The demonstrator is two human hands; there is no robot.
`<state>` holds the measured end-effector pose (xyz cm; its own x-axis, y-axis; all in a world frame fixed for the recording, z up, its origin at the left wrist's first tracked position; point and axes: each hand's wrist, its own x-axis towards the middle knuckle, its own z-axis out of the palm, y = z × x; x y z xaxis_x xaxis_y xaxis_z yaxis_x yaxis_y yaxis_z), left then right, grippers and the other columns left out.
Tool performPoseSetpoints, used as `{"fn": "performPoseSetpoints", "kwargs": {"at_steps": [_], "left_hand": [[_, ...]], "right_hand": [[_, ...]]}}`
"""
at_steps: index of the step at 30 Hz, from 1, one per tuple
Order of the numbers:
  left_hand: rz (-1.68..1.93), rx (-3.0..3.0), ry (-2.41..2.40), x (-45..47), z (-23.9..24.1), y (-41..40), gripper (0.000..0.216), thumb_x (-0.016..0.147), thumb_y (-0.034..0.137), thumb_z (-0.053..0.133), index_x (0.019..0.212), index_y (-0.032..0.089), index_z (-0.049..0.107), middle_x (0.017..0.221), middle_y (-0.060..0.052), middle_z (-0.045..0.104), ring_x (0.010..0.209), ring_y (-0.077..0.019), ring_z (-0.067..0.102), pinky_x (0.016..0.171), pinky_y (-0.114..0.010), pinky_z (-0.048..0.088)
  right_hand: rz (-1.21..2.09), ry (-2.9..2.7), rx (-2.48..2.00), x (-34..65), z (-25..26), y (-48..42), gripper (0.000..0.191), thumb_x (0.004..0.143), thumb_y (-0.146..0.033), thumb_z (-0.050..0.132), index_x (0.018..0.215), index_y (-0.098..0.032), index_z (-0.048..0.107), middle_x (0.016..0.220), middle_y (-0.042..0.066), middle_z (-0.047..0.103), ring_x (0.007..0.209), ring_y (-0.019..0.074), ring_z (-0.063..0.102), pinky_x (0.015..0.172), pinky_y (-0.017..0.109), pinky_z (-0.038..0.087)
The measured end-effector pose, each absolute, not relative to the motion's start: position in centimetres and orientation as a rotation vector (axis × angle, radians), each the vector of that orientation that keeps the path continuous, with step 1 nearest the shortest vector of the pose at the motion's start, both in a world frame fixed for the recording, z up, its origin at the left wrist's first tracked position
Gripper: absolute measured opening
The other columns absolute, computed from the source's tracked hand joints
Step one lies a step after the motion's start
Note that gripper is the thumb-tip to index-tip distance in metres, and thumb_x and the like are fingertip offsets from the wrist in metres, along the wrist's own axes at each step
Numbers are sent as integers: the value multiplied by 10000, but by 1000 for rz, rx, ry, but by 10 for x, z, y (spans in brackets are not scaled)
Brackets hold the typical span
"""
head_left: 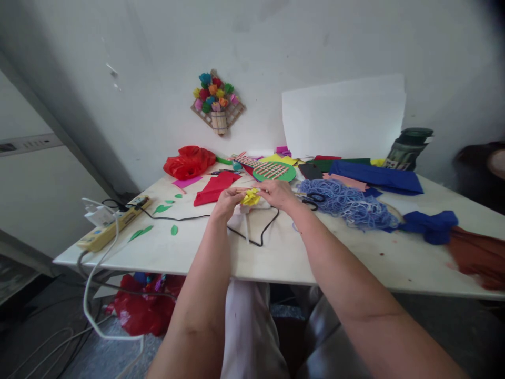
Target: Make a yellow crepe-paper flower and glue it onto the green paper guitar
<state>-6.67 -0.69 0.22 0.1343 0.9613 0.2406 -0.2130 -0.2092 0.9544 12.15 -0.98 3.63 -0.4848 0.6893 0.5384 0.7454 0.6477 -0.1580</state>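
A small crumpled yellow paper flower [250,198] is pinched between both hands over the middle of the table. My left hand [229,202] grips it from the left, fingers closed. From the right, my right hand [278,193] holds its edge between closed fingertips. Just below the flower lies a white object [245,209], partly covered by the hands; its kind is unclear. A black cord [258,243] loops on the tabletop under my hands. Black-handled scissors [313,200] rest right of my right hand, beside tangled blue yarn [347,202].
On the white table [189,252] lie green paper leaves [161,208], red paper [216,188], blue paper [376,178] and a woven stick lattice [272,169] on green card. A power strip [114,223] sits at left. A dark jar [410,149] stands at back right. Paper flowers [213,95] hang on the wall.
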Motion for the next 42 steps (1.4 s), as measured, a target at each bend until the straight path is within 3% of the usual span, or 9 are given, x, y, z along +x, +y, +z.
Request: {"fn": "performPoseSetpoints", "kwargs": {"at_steps": [8, 15, 22, 33, 42], "left_hand": [[1334, 1204, 768, -66, 3, -8, 342, 543, 303, 772, 812, 101, 711, 681, -57, 669, 600, -134, 591, 545, -233, 431], [1303, 1173, 769, -63, 9, -15, 598, 488, 222, 809, 1054, 143, 634, 803, -37, 668, 665, -138, 618, 593, -240, 451], [1324, 1254, 792, -56, 8, -16, 530, 450, 185, 815, 941, 158, 615, 782, -12, 672, 657, -136, 616, 581, -230, 450], [1297, 1156, 818, -60, 8, -16, 567, 457, 154, 781, 999, 124, 619, 735, -38, 679, 692, -188, 657, 586, -246, 464], [1285, 1192, 708, -60, 7, -17, 564, 462, 118, 792, 987, 176, 596, 859, -32, 667, 741, -179, 650, 604, -245, 490]], "right_hand": [[-194, -2327, -1109, 119, 35, -9, 294, 905, -284, 480, 1112, -325, 684, 998, 17, 709, 888, 164, 628, 684, 247, 413], [-148, -2276, -1115, 120, 32, -4, 291, 883, -261, 507, 1104, -308, 690, 1009, 19, 714, 884, 164, 626, 702, 245, 421], [-122, -2264, -1121, 117, 31, -4, 288, 888, -263, 497, 1088, -297, 701, 988, 30, 717, 884, 171, 634, 693, 251, 417], [-344, -2391, -1144, 116, 33, -9, 325, 895, -262, 433, 1056, -307, 711, 943, 21, 703, 800, 169, 616, 581, 250, 342], [-241, -2299, -1135, 120, 33, -7, 308, 897, -281, 447, 1072, -306, 700, 983, 5, 708, 859, 153, 616, 642, 241, 374]]}}
